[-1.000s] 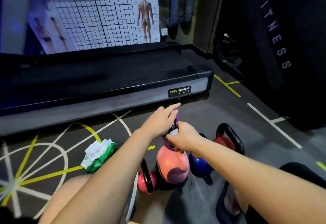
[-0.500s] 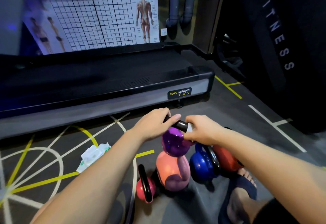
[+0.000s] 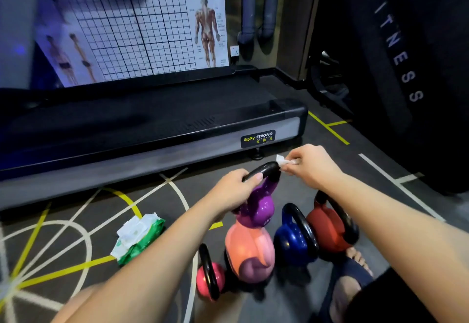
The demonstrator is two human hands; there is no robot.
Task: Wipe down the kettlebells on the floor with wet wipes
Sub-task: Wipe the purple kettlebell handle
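Nearest, a foot in a dark sandal [image 3: 355,266] rests on the grey floor [image 3: 291,170], which is marked with yellow and white lines. Four glossy, rounded kettlebells with black loop handles stand in a row there: a small pink kettlebell [image 3: 203,280], a larger salmon-orange kettlebell [image 3: 250,249], a blue kettlebell [image 3: 289,245] and a red kettlebell [image 3: 327,228]. To their left lies a green soft pack of wet wipes [image 3: 138,239], white sheets showing at its top.

Just behind the salmon-orange one is a shiny purple kettlebell [image 3: 258,205]. Its base is hidden, so contact with the floor cannot be confirmed. The left hand [image 3: 236,190] grips its smooth black handle, fingers curled round the bar. The right hand [image 3: 312,167] pinches a crumpled white wet wipe [image 3: 283,162] against the handle's right end.

Beyond, a low black and grey treadmill deck [image 3: 152,129] carries a label reading "BODY STRONG". Behind it stands a white gridded posture chart [image 3: 142,25] with printed anatomy figures. At right, a black padded surface [image 3: 418,50] reads "FITNESS".
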